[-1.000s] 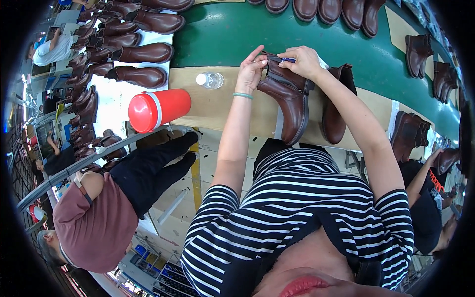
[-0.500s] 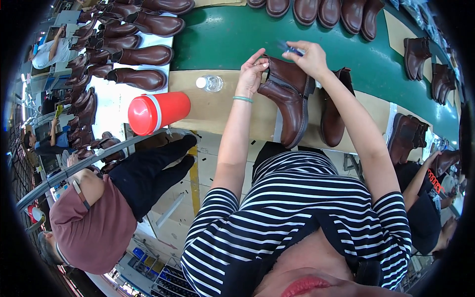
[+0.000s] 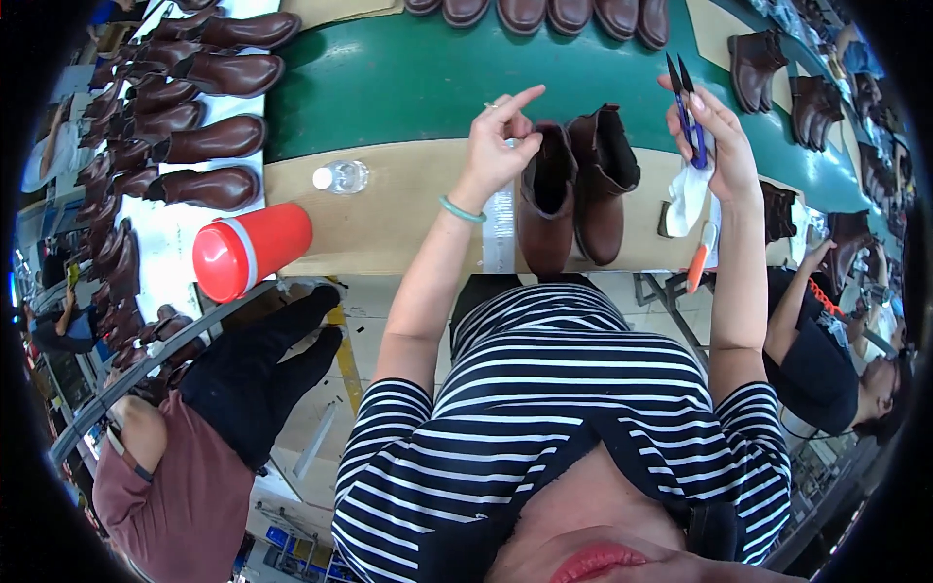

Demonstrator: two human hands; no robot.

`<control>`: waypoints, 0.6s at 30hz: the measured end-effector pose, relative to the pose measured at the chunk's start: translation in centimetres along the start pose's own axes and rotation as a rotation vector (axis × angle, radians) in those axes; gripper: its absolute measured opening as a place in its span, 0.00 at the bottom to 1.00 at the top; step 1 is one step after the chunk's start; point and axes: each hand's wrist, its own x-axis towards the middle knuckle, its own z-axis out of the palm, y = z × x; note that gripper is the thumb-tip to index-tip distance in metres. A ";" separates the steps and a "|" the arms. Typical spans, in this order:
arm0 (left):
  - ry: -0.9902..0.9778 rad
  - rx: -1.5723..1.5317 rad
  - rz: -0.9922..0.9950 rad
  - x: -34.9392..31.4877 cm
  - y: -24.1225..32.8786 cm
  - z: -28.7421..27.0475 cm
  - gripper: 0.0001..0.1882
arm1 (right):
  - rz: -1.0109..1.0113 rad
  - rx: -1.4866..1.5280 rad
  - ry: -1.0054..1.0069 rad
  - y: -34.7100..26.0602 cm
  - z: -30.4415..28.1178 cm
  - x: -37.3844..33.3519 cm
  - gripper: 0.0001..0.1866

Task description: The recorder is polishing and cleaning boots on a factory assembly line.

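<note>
A pair of brown leather ankle boots stands upright in front of me, the left boot (image 3: 546, 228) beside the right boot (image 3: 601, 219). My left hand (image 3: 499, 144) is at the top of the left boot, index finger stretched out and the other fingers bent. I see nothing in it; whether it touches the boot's rim is unclear. My right hand (image 3: 724, 141), to the right of the pair, holds thread snips (image 3: 696, 141) with blue-purple handles, dark blades pointing up and away. Below that palm a white cloth or paper (image 3: 687, 202) shows, partly covered.
An orange-handled tool (image 3: 698, 264) lies at the table's near edge. To the left are a clear bottle (image 3: 342, 178) and a red jug (image 3: 255, 251). Rows of brown shoes (image 3: 209, 139) fill the left; more boots (image 3: 573, 14) line the back. Co-workers (image 3: 180, 466) are at both sides.
The boot that was tilted in my left hand now stands upright beside its mate. My right hand has moved right with the snips. The view has shifted to the right.
</note>
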 end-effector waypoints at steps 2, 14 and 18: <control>-0.118 0.036 0.036 0.2 0.9 -0.1 0.28 | 0.024 -0.119 -0.002 0.2 -1.3 -1.6 0.23; -0.423 0.070 -0.028 2.8 -1.8 1.3 0.10 | -0.352 -1.522 -0.132 0.9 3.1 -3.7 0.16; -0.442 -0.029 -0.152 3.1 -2.1 2.6 0.09 | -0.504 -1.721 -0.241 1.2 4.0 -2.8 0.13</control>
